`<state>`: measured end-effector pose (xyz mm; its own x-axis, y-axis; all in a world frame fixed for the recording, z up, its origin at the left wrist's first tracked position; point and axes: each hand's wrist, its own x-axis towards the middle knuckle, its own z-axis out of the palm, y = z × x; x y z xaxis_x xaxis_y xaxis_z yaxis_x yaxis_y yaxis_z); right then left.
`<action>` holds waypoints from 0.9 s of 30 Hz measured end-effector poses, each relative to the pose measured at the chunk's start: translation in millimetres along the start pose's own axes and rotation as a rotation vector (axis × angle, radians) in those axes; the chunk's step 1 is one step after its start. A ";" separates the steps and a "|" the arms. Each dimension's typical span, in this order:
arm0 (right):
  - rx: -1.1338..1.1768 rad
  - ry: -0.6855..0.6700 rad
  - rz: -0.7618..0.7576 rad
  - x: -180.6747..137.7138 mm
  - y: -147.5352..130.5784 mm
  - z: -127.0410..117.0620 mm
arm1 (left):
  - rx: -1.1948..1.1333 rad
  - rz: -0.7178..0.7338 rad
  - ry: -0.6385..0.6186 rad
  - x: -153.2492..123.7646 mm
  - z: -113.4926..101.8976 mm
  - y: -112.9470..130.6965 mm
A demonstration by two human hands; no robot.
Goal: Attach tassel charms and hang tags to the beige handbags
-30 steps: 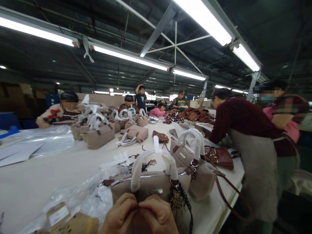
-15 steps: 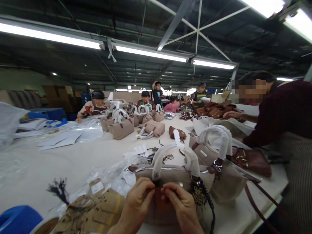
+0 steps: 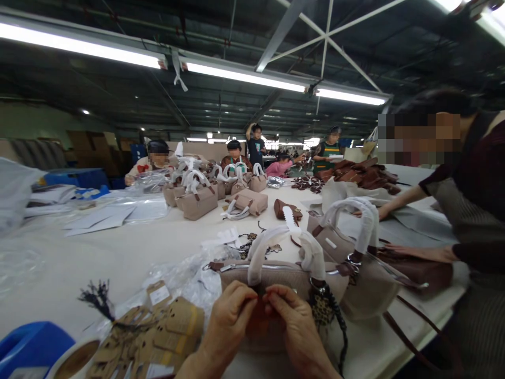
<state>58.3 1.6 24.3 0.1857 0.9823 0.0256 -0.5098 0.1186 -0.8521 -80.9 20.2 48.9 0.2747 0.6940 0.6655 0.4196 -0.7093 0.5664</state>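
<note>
The bare left hand and bare right hand are raised close together in front of a beige ribbed-fabric handbag. On each, the thumb and fingertips are drawn together in a pinch; a blurred orange-brown patch shows between the hands, and I cannot tell whether the fingers grip it. The handbag sits on the white tabletop, its silver zip running along the top, its arched handles wrapped in white. A leopard-print charm and a black braided cord hang at its right end.

To the left lie a blue plastic object, tan cardboard tags with a black tassel, and crumpled clear plastic.

A second beige handbag stands just beyond, on the right. Beside it, a co-worker's hand rests on a dark brown leather bag.

Farther back are a small brown leather pouch, a cluster of beige handbags with white-wrapped handles, and a heap of brown leather pieces. Several people are around the table's far side, under long fluorescent lights.
</note>
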 end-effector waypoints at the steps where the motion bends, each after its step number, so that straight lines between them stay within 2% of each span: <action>1: 0.000 0.002 0.006 0.1 0.2 -0.1 | 0.004 -0.005 0.001 -0.4 0.4 -0.1; 5: -0.033 0.003 0.008 -1.1 0.4 0.8 | 0.009 -0.008 0.002 -2.3 2.5 -0.7; 19: -0.150 -0.039 -0.011 -4.6 -4.2 6.3 | 0.102 -0.023 -0.150 -2.2 0.4 3.4; 27: -0.131 -0.012 -0.004 -4.3 -5.4 5.4 | 0.111 -0.017 -0.132 -2.5 -1.4 1.3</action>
<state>55.7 -2.5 31.6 0.1766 0.9837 0.0344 -0.3945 0.1028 -0.9131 -82.3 17.3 48.7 0.3753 0.7211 0.5824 0.5162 -0.6845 0.5148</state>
